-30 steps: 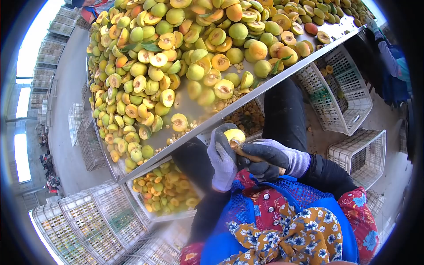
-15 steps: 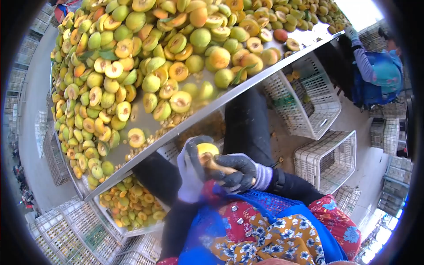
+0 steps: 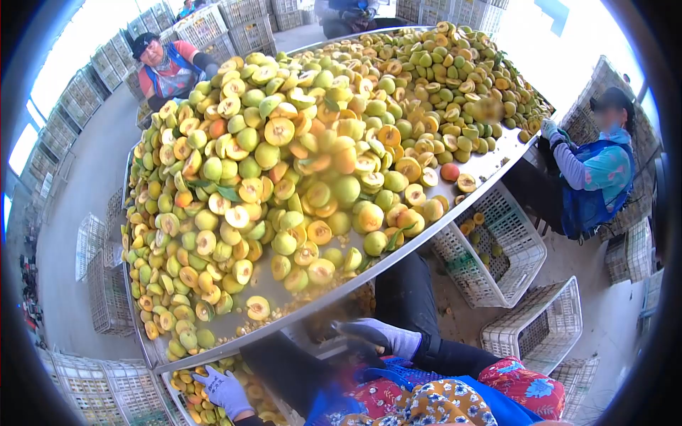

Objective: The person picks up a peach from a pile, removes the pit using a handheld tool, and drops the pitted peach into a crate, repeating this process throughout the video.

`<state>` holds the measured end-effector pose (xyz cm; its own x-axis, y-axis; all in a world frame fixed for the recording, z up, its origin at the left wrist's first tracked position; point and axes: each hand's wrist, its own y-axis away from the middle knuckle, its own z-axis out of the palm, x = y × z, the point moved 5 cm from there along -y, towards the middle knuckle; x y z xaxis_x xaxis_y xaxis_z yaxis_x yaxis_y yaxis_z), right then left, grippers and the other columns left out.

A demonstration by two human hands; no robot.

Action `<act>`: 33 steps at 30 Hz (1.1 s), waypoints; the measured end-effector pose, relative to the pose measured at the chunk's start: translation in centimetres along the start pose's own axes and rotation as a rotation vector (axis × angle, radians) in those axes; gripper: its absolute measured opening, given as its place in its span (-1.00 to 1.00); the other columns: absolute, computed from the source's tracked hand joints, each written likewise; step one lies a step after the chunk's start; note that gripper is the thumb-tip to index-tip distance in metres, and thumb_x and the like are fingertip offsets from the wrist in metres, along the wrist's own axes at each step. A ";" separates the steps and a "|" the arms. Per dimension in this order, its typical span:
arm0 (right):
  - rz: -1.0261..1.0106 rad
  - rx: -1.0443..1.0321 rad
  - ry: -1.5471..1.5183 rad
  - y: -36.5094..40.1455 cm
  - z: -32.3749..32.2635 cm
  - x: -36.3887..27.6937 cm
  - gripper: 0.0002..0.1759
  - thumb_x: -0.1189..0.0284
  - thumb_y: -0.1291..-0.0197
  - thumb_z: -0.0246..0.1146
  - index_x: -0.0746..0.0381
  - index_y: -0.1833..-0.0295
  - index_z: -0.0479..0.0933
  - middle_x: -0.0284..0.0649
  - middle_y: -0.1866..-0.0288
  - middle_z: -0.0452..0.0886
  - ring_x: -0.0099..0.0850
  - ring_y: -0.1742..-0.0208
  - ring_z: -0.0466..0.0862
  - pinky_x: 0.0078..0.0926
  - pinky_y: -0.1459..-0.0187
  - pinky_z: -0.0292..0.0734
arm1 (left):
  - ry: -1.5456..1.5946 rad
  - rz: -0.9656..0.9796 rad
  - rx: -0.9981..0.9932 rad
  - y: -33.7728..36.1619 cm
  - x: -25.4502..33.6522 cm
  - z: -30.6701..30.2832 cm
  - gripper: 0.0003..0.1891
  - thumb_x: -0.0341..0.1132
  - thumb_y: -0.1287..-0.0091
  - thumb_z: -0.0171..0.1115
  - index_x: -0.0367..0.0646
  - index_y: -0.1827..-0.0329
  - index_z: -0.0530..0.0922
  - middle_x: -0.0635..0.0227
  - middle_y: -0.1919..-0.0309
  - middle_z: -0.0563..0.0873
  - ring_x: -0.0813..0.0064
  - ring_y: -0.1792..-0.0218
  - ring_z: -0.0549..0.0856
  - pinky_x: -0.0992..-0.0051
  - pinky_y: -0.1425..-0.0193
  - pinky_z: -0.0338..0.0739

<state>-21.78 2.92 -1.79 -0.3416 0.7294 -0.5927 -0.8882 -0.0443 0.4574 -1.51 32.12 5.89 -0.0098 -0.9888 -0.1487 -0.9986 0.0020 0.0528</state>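
Observation:
My left hand (image 3: 224, 391), in a pale glove, is low at the left with its fingers apart. It is over a crate of halved yellow-green fruit (image 3: 186, 383) resembling apricots, beneath the table edge; no fruit shows in its grip. My right hand (image 3: 387, 336), in a glove with dark-coated fingers, is above my lap near the metal table rim (image 3: 334, 297). Its fingers are bent and blurred, and whatever they hold cannot be made out. A large heap of whole and halved fruit (image 3: 284, 170) covers most of the table.
White plastic crates (image 3: 490, 248) stand to the right of my legs, one with fruit inside; another crate (image 3: 534, 328) lies tipped nearby. A co-worker (image 3: 593, 167) sits at the right, another person (image 3: 170, 67) at the far left. More crates (image 3: 106, 383) are at lower left.
My hands have parted: the left went down to the crate at the left, and the fruit it held is gone from it. The right stays above my lap. The view tilted upward.

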 end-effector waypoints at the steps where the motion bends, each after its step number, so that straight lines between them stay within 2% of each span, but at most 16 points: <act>1: -0.032 0.009 0.076 0.1 0.2 -0.2 -0.60 0.05 -0.50 0.06 0.08 0.34 0.41 -0.49 0.64 0.36 -0.69 0.74 0.34 -0.68 0.72 0.20 | -0.025 0.035 0.063 -0.6 0.8 -0.8 -0.49 -0.16 -0.43 0.17 -0.37 -0.29 0.41 -0.23 -0.23 0.45 -0.17 -0.17 0.56 0.13 -0.23 0.50; 3: -0.034 0.046 0.078 0.7 0.5 -0.3 -0.59 0.05 -0.49 0.07 0.08 0.37 0.40 -0.49 0.64 0.36 -0.68 0.73 0.33 -0.65 0.69 0.22 | 0.037 0.263 0.282 -1.3 4.3 -2.5 -0.49 -0.14 -0.43 0.15 -0.37 -0.27 0.42 -0.25 -0.19 0.48 -0.14 -0.20 0.54 0.12 -0.23 0.49; 7: -0.063 0.139 0.142 1.8 1.7 -0.7 -0.59 0.05 -0.49 0.08 0.09 0.37 0.40 -0.48 0.65 0.35 -0.66 0.71 0.34 -0.61 0.64 0.26 | 0.354 0.452 0.034 -2.7 13.9 -3.8 -0.45 -0.12 -0.39 0.19 -0.31 -0.31 0.41 -0.28 -0.30 0.38 -0.13 -0.23 0.52 0.12 -0.26 0.49; 9: -0.125 0.111 0.232 1.9 1.5 -0.6 -0.58 0.05 -0.49 0.08 0.11 0.37 0.41 -0.48 0.65 0.35 -0.67 0.69 0.34 -0.61 0.62 0.26 | 0.322 0.533 -0.096 -3.8 16.9 0.8 -0.43 -0.09 -0.33 0.28 -0.24 -0.30 0.43 -0.29 -0.29 0.39 -0.14 -0.23 0.53 0.11 -0.20 0.53; 15: -0.186 0.039 0.268 2.1 0.8 0.5 -0.53 0.04 -0.50 0.04 0.16 0.38 0.44 -0.43 0.65 0.35 -0.65 0.66 0.35 -0.57 0.58 0.28 | 0.396 0.508 -0.091 -4.4 16.9 1.4 -0.35 -0.09 -0.21 0.42 -0.20 -0.31 0.43 -0.33 -0.23 0.44 -0.19 -0.25 0.52 0.09 -0.20 0.54; 18: -0.501 0.024 0.527 3.3 2.2 -1.9 -0.49 0.04 -0.51 0.02 0.21 0.39 0.45 -0.37 0.61 0.38 -0.60 0.60 0.40 -0.52 0.52 0.33 | 0.420 0.599 -0.126 -6.5 14.3 4.2 -0.29 0.01 -0.14 0.47 -0.29 -0.22 0.46 -0.07 -0.04 0.65 -0.17 -0.20 0.54 0.10 -0.22 0.50; 21: -0.344 0.015 0.545 3.0 1.8 -1.5 -0.64 0.16 -0.47 0.09 0.28 0.12 0.50 -0.28 0.54 0.43 -0.46 0.50 0.48 -0.38 0.41 0.41 | 0.599 0.490 -0.158 -6.2 13.9 2.9 -0.32 -0.04 -0.15 0.47 -0.30 -0.22 0.46 -0.01 -0.03 0.66 -0.13 -0.16 0.56 0.10 -0.22 0.47; 23: -0.421 -0.039 0.671 2.0 0.3 -0.9 -0.62 0.28 -0.39 0.16 0.30 -0.17 0.41 -0.22 0.48 0.47 -0.33 0.45 0.51 -0.26 0.33 0.45 | 0.913 0.380 -0.207 -6.5 14.4 3.7 -0.37 -0.12 -0.17 0.46 -0.30 -0.22 0.47 0.00 -0.03 0.66 -0.09 -0.15 0.57 0.11 -0.23 0.46; 24: -0.639 -0.090 0.822 1.7 -0.4 -0.2 -0.48 0.34 -0.34 0.20 0.30 -0.33 0.30 -0.20 0.45 0.49 -0.26 0.42 0.52 -0.20 0.30 0.47 | 1.142 0.310 -0.283 -7.0 14.9 5.9 -0.40 -0.17 -0.19 0.44 -0.31 -0.21 0.47 0.00 -0.04 0.66 -0.05 -0.15 0.58 0.12 -0.23 0.46; 25: -0.429 -0.015 0.684 2.2 0.4 -0.7 -0.49 0.36 -0.34 0.20 0.30 -0.33 0.31 -0.19 0.43 0.50 -0.23 0.40 0.54 -0.22 0.25 0.48 | 1.365 0.216 -0.359 -6.6 14.4 7.6 -0.43 -0.22 -0.20 0.43 -0.32 -0.21 0.47 0.01 -0.05 0.66 -0.02 -0.15 0.59 0.13 -0.24 0.46; 27: -0.014 0.155 0.380 3.3 3.6 -2.4 -0.50 0.39 -0.34 0.19 0.32 -0.33 0.32 -0.16 0.39 0.52 -0.16 0.36 0.56 -0.27 0.16 0.52 | 0.720 1.063 0.356 -0.2 15.9 0.3 -0.48 -0.33 -0.25 0.38 -0.33 -0.23 0.45 0.07 -0.03 0.66 0.09 -0.13 0.61 0.17 -0.23 0.48; 28: 0.055 0.190 0.356 3.3 4.3 -3.0 -0.51 0.41 -0.34 0.19 0.32 -0.32 0.32 -0.14 0.38 0.53 -0.13 0.34 0.58 -0.29 0.11 0.54 | 1.069 0.949 0.222 1.1 17.1 1.9 -0.56 -0.26 -0.34 0.33 -0.25 -0.20 0.46 0.20 0.11 0.65 0.31 0.14 0.60 0.42 0.13 0.45; 29: -0.062 0.217 0.340 3.6 5.4 -3.5 -0.63 0.10 -0.52 0.06 0.21 0.13 0.48 -0.45 0.50 0.46 -0.68 0.53 0.44 -0.61 0.51 0.35 | 1.356 0.847 -0.185 1.0 18.1 3.3 -0.60 -0.17 -0.41 0.26 -0.18 -0.19 0.46 0.26 0.19 0.64 0.42 0.30 0.58 0.53 0.33 0.42; 31: -0.238 0.126 0.829 3.3 4.1 -3.3 -0.72 0.38 -0.46 0.09 0.39 -0.07 0.38 0.03 0.08 0.43 -0.06 0.11 0.61 -0.17 0.14 0.53 | 1.758 0.455 -0.852 2.0 19.5 3.6 -0.59 0.01 -0.49 0.13 -0.09 -0.18 0.44 0.29 0.29 0.62 0.52 0.51 0.55 0.64 0.56 0.36; 32: -0.440 0.139 1.055 3.9 4.8 -4.1 -0.74 0.39 -0.45 0.10 0.38 -0.06 0.38 0.07 0.14 0.47 0.00 0.14 0.62 -0.15 0.18 0.51 | 1.856 0.218 -1.132 3.1 19.9 2.3 -0.56 0.09 -0.51 0.06 -0.07 -0.17 0.43 0.27 0.31 0.62 0.51 0.55 0.55 0.64 0.59 0.33; 33: -0.492 0.168 1.115 4.2 5.5 -4.4 -0.75 0.40 -0.44 0.10 0.38 -0.05 0.38 0.10 0.20 0.50 0.04 0.18 0.63 -0.13 0.21 0.51 | 1.941 0.069 -1.087 4.8 20.3 0.8 -0.53 0.15 -0.51 -0.01 -0.09 -0.14 0.41 0.25 0.34 0.63 0.51 0.57 0.57 0.67 0.62 0.32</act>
<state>-22.32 3.22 6.39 -0.1308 -0.3419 -0.9306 -0.9740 0.2192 0.0563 -6.55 12.20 2.38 0.6993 0.1151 0.7055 -0.5891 0.6518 0.4776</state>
